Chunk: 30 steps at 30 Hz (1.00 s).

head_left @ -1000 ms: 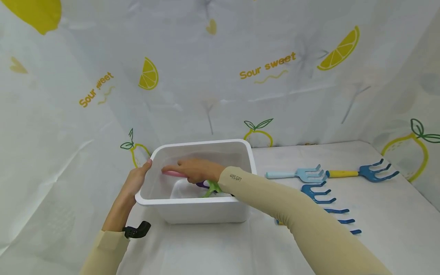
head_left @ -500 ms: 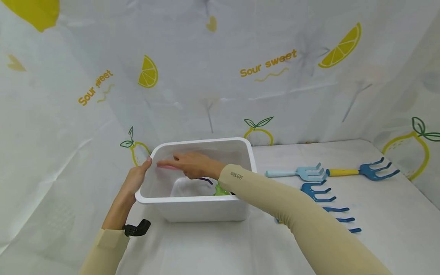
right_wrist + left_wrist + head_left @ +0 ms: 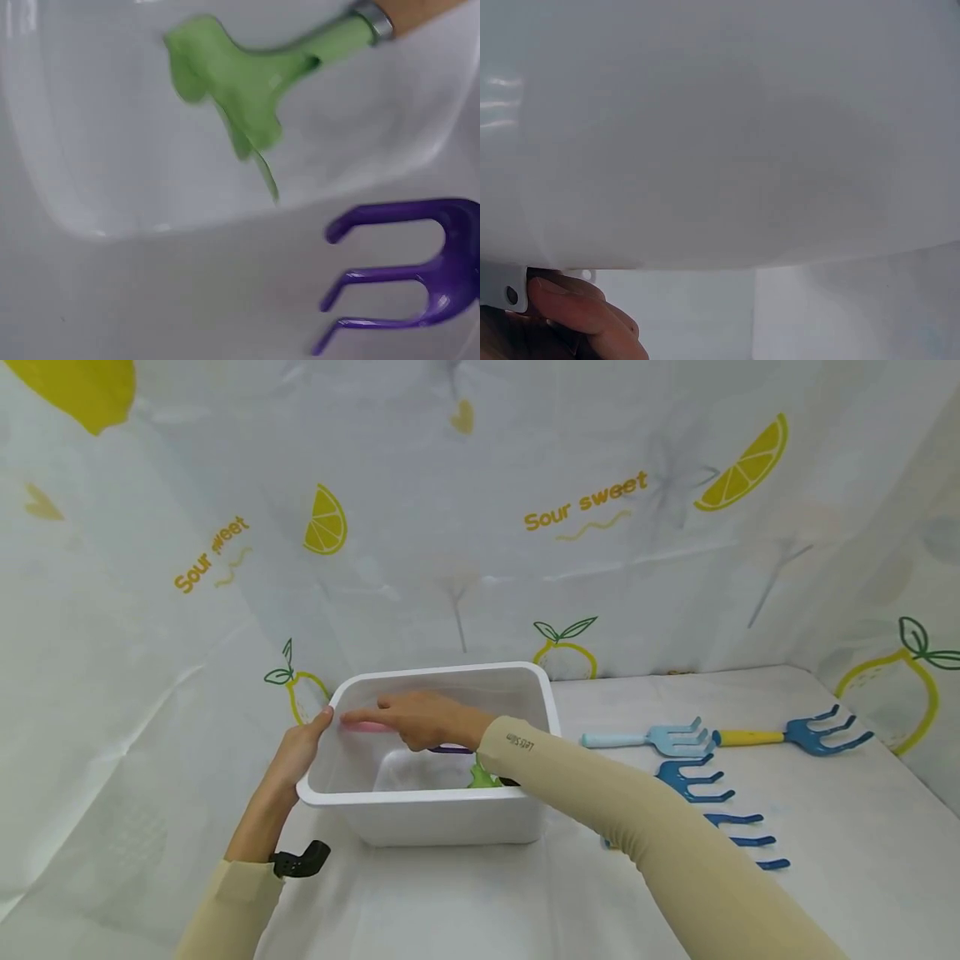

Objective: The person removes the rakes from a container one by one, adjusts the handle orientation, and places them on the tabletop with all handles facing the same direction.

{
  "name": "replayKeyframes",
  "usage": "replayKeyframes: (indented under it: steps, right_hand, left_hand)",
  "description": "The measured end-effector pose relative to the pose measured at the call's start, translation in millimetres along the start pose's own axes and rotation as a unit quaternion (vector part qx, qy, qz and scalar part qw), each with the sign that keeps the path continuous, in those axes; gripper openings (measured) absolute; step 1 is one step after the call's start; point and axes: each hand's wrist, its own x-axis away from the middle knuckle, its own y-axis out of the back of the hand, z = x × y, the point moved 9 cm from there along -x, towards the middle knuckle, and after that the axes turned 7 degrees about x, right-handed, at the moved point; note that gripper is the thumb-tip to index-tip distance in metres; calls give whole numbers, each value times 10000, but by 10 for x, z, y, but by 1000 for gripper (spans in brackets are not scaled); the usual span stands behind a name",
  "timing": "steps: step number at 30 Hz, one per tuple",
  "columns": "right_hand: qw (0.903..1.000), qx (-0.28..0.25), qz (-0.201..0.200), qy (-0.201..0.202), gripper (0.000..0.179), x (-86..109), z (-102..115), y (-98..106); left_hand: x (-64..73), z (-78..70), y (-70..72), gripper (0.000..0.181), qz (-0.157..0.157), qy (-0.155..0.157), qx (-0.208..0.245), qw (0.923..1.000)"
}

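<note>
A white plastic bin (image 3: 450, 820) stands on the table, and my left hand (image 3: 294, 758) holds its left rim. Inside the bin, my right hand (image 3: 422, 718) grips a hand rake by its pink handle (image 3: 367, 727), index finger stretched along it. The rake's purple tines (image 3: 442, 292) show in the right wrist view, above the bin floor. A green rake head (image 3: 240, 79) on a wooden handle (image 3: 416, 13) lies in the bin. From the head camera, my right forearm hides part of this green rake. The left wrist view shows mostly the bin's outer wall, with fingers (image 3: 585, 319) below.
Right of the bin lie a light blue rake (image 3: 678, 740), a yellow-handled blue rake (image 3: 813, 737) and more blue rakes (image 3: 693, 779), partly under my right sleeve (image 3: 600, 785). A white lemon-print sheet (image 3: 420, 568) hangs close behind the bin.
My right hand has shifted slightly left and toward the bin's back, carrying the rake; its purple tines have moved away from the green rake head. My left hand stays on the rim.
</note>
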Motion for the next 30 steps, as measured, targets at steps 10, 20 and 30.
replayKeyframes:
  steps: [10,20,30]
  right_hand:
    - [9979,-187,601,-147,91,39,-181,54]
    - [9956,-382,835,-185,92,171,-255,307]
    - [9977,-224,561,-319,88,408,-268,842]
  left_hand:
    - [-27,-21,-17,77,-13,43,122,9999]
    - [56,8,2,77,-128,110,62,9998]
    - [26,7,-7,77,-146,128,-10,9998]
